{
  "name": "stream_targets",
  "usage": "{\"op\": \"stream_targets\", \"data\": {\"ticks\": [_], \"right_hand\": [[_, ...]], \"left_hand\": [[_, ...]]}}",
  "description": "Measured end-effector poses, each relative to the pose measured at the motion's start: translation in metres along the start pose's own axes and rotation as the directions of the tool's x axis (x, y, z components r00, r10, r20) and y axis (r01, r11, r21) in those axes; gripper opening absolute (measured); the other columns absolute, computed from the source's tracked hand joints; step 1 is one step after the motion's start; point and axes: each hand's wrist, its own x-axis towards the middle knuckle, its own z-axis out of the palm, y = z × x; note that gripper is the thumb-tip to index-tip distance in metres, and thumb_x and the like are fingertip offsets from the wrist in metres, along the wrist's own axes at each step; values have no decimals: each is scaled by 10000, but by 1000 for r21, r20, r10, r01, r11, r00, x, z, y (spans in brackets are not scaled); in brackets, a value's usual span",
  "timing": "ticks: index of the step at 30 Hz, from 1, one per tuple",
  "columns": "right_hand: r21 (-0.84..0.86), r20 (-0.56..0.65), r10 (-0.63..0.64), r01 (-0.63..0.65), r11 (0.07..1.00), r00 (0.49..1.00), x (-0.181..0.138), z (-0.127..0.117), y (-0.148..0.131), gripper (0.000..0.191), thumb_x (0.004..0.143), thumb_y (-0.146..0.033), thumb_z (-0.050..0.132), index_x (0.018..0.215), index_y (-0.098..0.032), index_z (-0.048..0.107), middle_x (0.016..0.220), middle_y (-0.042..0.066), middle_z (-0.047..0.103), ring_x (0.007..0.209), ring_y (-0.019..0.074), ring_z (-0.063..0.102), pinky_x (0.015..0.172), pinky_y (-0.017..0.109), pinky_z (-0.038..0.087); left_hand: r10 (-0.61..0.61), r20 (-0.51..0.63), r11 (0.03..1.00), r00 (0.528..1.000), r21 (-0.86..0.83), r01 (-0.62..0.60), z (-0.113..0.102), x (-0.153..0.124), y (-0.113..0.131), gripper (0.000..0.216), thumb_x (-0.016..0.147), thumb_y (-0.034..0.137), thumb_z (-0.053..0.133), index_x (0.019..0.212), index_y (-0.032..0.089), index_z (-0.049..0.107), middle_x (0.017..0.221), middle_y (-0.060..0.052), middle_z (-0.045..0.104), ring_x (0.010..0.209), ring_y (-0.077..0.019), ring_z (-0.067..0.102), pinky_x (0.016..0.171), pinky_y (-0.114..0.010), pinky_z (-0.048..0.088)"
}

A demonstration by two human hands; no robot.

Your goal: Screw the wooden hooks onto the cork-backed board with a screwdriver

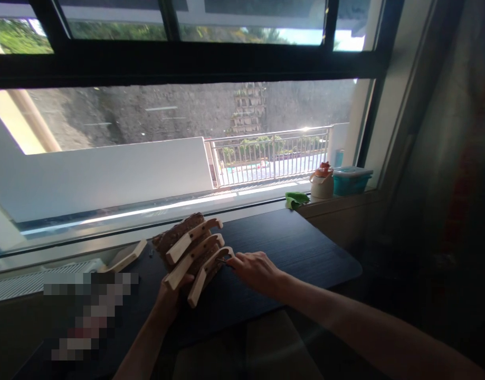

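Already, three wooden hooks [194, 258] sit on a bark-covered slab [179, 233] clasped over the tabletop [277, 237] by the left hand [173, 296]; the right hand [255, 269] pinches a small tool [223, 260], the nearest hook [205, 273] seemingly unfinished.

A bottle [322, 186] stands beside a lidded teal box [350, 184].

tilted brown slab [182, 227], three wooden hooks [191, 260]
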Motion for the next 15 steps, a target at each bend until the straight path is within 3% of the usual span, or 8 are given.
{"op": "stream_targets", "data": {"ticks": [4,7,11,15], "right_hand": [[81,-57,182,-177,981,982,-3,12,3,266,962,-291,399,1164,-175,527,923,42,698,741,140,641,625,230,425],[104,-65,215,-207,973,974,0,11,4,268,958,-317,395,1134,-185,548,808,16,693,654,136,622,563,226,396],[71,-68,101,-96,993,993,4,-6,0,301,889,-285,505,1182,-226,544,904,25,690,745,171,629,615,252,385],[47,-34,-49,50,998,998,5,-17,-3,239,905,-171,441,1053,-238,616,1006,50,666,809,172,609,667,268,370]], "left_hand": [[-14,4,1000,1000,15,14,1,-1,0,343,882,363,578,1161,165,571,1161,-68,611,968,-198,621,802,-398,542],[-1,7,1000,1000,20,1,4,-4,3,367,881,369,577,1189,171,558,1201,-74,595,1013,-215,609,838,-425,531],[15,20,1000,1000,18,-16,8,-8,7,373,880,375,576,1194,175,557,1215,-73,589,1029,-224,604,851,-432,526],[20,13,1000,1000,10,-20,6,-6,5,377,877,373,580,1196,173,557,1216,-73,588,1028,-225,604,846,-431,528]]}}
